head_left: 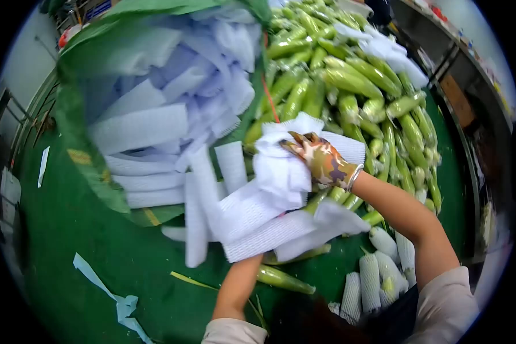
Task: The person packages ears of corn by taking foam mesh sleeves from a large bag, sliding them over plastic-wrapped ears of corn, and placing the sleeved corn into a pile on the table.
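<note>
My right hand, in a camouflage-patterned glove, is closed on a bunch of white foam net sleeves. Beneath more of these sleeves, my left forearm reaches in from below, and they hide the hand and its fingers. Loose flat sleeves hang and spread to the left of the bunch. Just to the left, a large green woven sack gapes wide, filled with more white sleeves. Behind my right hand lies a big heap of long green vegetables in clear plastic film.
Vegetables in foam nets lie at lower right, beside my body. One film-wrapped vegetable rests on the green floor near my left forearm. A pale blue strip lies at lower left. Shelving lines the right side.
</note>
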A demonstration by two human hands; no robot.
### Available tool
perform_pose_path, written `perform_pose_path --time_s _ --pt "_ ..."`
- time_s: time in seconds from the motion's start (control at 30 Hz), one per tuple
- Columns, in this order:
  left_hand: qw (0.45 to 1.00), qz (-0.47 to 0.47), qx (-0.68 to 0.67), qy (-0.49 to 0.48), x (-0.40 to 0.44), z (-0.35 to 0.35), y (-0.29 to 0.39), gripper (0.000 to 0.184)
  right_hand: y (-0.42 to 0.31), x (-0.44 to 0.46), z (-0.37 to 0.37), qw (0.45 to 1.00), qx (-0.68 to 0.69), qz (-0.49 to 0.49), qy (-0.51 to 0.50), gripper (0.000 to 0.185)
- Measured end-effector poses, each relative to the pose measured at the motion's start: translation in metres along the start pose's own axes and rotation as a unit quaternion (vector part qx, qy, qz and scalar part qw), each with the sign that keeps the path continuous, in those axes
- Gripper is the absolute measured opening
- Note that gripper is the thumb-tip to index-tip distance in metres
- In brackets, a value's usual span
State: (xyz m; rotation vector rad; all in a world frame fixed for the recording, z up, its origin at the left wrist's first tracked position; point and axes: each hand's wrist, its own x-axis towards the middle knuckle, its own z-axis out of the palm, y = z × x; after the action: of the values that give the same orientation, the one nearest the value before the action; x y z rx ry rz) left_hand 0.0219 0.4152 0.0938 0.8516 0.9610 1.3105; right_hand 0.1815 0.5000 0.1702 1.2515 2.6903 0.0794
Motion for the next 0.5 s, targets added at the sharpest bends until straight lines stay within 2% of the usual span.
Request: perform_pose_path --time_s 0.03,0.17,0.27,0.37,0.4,0.43,0.47,0.5 --pt "1.0 -0.014 0.009 -0.008 -0.009 0.0 0.002 0.034 0.003 -0.006 0.008 1.0 0.004 -0.01 0.024 0.104" --pt "0.993 -0.067 0.092 -0.026 -0.048 -0.021 0.011 0.032 0.025 -0.033 -0.008 0.995 0.024 -0.017 0.09 0.102" --pt "0.978 -0.125 0.169 -0.011 -0.09 -0.056 0.017 0.03 0.043 -0.099 -0.037 0.971 0.156 -0.001 0.181 0.08" --pt "0.94 -0.221 0.257 0.029 -0.145 -0.101 0.014 0.029 0.049 -0.176 -0.012 0.954 0.176 0.143 0.196 0.06" --pt "0.92 -0.256 0.29 0.056 -0.167 -0.114 0.013 0.025 0.041 -0.201 0.001 0.95 0.246 0.17 0.095 0.053" --pt "0.898 -0.285 0.324 0.084 -0.185 -0.123 0.012 0.022 0.032 -0.228 0.028 0.956 0.271 0.105 0.036 0.053" --pt "0.896 -0.287 0.328 0.079 -0.195 -0.119 0.017 0.022 0.013 -0.246 0.062 0.961 0.262 0.062 -0.068 0.038" --pt "0.895 -0.263 0.345 0.103 -0.204 -0.11 0.029 0.019 -0.013 -0.258 0.082 0.959 0.221 0.057 -0.166 0.046"
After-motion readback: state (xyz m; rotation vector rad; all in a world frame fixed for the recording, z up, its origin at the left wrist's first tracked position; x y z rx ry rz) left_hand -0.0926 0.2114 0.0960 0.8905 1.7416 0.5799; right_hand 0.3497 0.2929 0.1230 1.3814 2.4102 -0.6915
